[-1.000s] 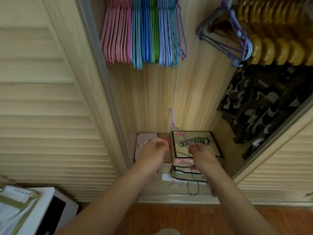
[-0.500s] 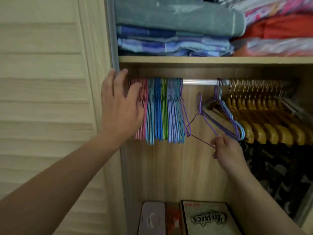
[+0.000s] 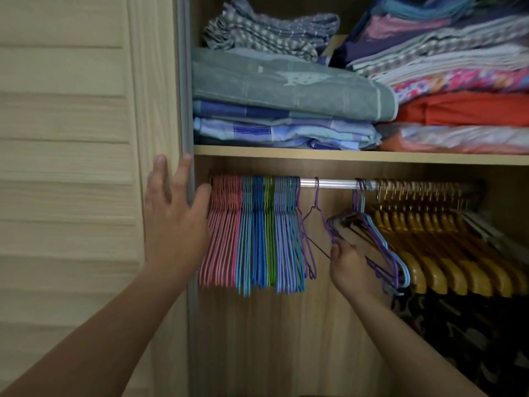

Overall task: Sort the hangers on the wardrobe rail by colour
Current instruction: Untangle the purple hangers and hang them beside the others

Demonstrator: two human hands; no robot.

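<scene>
Right grip pinches a purple hanger; left grip, fingers spread, hides the pink hangers' edge.

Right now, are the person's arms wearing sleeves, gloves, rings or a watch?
No. Both forearms are bare as far as the picture shows, with no sleeves in view. The left hand and the right hand have no gloves, and no rings, watch or bracelet can be seen.

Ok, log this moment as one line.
left hand: open, by pink hangers | right hand: pinching purple hanger hooked on rail
</scene>
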